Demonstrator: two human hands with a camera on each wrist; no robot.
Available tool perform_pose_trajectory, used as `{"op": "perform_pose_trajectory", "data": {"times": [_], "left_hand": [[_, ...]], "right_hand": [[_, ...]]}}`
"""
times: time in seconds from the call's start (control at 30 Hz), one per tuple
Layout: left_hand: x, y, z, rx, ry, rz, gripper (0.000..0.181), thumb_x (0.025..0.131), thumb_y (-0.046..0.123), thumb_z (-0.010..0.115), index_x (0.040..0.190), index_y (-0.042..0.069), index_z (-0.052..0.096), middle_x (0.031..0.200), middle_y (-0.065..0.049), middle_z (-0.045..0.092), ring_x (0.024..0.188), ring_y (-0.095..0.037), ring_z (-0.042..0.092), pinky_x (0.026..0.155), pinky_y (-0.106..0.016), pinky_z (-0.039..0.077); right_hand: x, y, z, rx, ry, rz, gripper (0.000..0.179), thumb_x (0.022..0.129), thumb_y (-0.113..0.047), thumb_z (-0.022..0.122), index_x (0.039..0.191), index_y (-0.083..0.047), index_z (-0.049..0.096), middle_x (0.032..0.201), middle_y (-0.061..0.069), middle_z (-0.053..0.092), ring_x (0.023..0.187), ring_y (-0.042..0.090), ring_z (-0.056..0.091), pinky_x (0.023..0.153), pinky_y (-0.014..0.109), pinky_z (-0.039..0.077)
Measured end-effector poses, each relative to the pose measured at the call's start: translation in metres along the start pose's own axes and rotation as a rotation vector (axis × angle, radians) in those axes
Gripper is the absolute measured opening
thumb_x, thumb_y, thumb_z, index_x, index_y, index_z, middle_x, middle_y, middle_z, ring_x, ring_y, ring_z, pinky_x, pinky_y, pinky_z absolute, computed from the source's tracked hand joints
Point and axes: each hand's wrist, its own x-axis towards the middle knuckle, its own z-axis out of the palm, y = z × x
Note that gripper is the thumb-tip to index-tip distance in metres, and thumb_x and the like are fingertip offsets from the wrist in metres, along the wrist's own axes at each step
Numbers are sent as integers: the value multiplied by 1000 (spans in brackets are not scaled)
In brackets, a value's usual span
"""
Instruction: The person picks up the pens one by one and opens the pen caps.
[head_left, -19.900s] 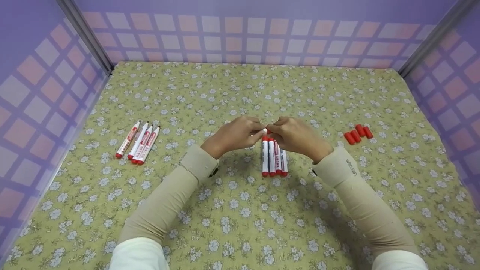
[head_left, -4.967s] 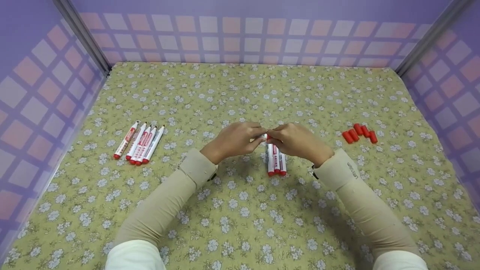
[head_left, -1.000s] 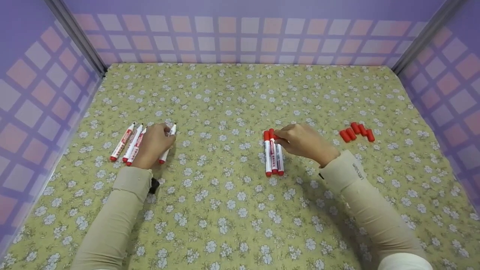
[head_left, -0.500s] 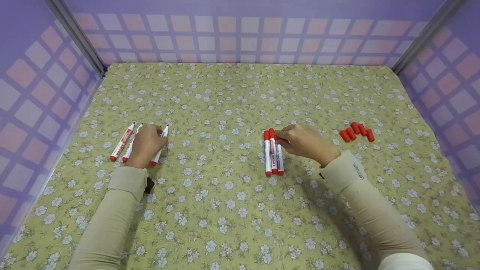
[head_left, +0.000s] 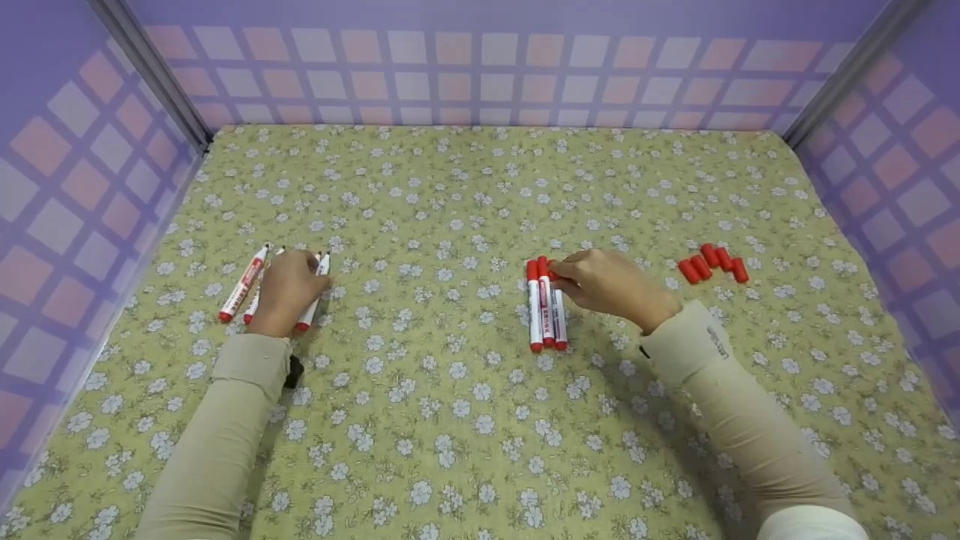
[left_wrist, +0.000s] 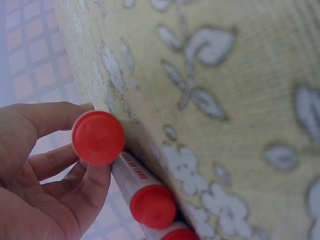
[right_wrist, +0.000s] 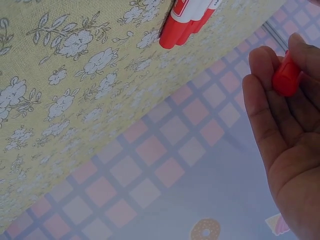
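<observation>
Left hand (head_left: 289,289) pinches uncapped marker (left_wrist: 98,137) beside other uncapped markers (head_left: 244,285); right hand (head_left: 606,283), well apart, pinches red cap (right_wrist: 286,80) near capped markers (head_left: 547,307). Loosely released, marker could roll and, tip bare, ink floral cloth (head_left: 450,420).

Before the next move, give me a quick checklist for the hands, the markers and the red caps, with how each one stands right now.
1. Left hand has a hold on an uncapped marker: ok, pinched between thumb and fingers.
2. That marker rests on the floral tablecloth: cannot tell; the hand blocks the view.
3. Right hand holds a red cap: ok, pinched.
4. That cap is apart from the capped markers: ok, a gap shows in the right wrist view.
5. Loose red caps are kept away from both hands: ok, five lie off to the right.
6. All capped markers are in the left group: not ok, three lie at the middle.
</observation>
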Motion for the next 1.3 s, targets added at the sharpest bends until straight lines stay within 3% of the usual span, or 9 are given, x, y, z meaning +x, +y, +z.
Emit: {"op": "perform_pose_trajectory", "data": {"times": [0.13, 0.33, 0.6, 0.93, 1.0, 1.1, 1.17, 1.23, 1.3], "left_hand": [[0, 0, 1, 3, 6, 1, 13, 87, 7, 57, 78, -2, 59, 63, -10, 48, 51, -16, 39, 47, -30, 34], [0, 0, 3, 29, 13, 19, 27, 88, 5, 56, 63, 7, 45, 53, 0, 28, 46, -13, 27, 45, -29, 27], [1, -1, 4, 67, 8, 7, 36, 86, 4, 56, 58, 11, 34, 53, 2, 22, 47, -12, 22, 45, -29, 23], [2, -3, 3, 52, 10, 12, 35, 86, 3, 57, 59, 10, 37, 53, 2, 22, 47, -13, 23, 46, -29, 25], [1, -2, 3, 47, 7, 10, 27, 87, 4, 56, 62, 6, 45, 55, -1, 27, 47, -13, 25, 47, -30, 26], [0, -1, 2, 56, 9, 9, 12, 88, 6, 56, 84, -3, 63, 65, -13, 52, 48, -13, 34, 48, -30, 31], [0, 0, 1, 72, 14, 5, 22, 90, 9, 56, 103, -6, 66, 84, -22, 63, 51, -15, 41, 49, -31, 35], [-1, 1, 0, 91, 26, 9, 30, 91, 12, 56, 113, -7, 65, 99, -25, 66, 53, -17, 46, 49, -32, 37], [-1, 2, 1, 109, 44, 18, 31, 93, 14, 55, 115, -6, 65, 98, -25, 67, 53, -18, 48, 47, -31, 35]], "right_hand": [[0, 0, -1, 9, -1, 0, 11, 92, -7, 63, 84, -1, 67, 63, 8, 61, 48, 9, 41, 48, 23, 36], [-1, 0, 0, 14, 5, -11, 17, 92, -6, 62, 75, -4, 61, 57, 5, 53, 48, 8, 36, 48, 22, 33], [-3, 0, -1, 38, -18, 9, 11, 91, -6, 63, 82, -3, 66, 63, 5, 61, 50, 8, 41, 49, 21, 37], [-3, 1, -1, 45, -22, 16, 8, 91, -7, 64, 88, -2, 69, 69, 7, 66, 52, 9, 48, 50, 23, 42], [-3, 1, -1, 55, -24, 22, 8, 91, -6, 64, 90, -2, 70, 72, 8, 68, 53, 10, 50, 51, 23, 43], [-4, 1, -1, 66, -27, 37, 10, 91, -6, 64, 94, -1, 72, 77, 10, 70, 54, 11, 53, 52, 25, 46], [-4, 1, -1, 60, -26, 46, 10, 90, -6, 65, 95, 0, 72, 79, 11, 71, 55, 12, 55, 53, 26, 48], [-5, 2, -2, 51, -24, 53, 12, 90, -7, 66, 97, 0, 73, 80, 12, 72, 56, 13, 57, 53, 27, 49], [-5, 3, -2, 45, -21, 59, 13, 90, -7, 65, 98, 0, 73, 82, 12, 72, 58, 14, 59, 54, 27, 50]]}}
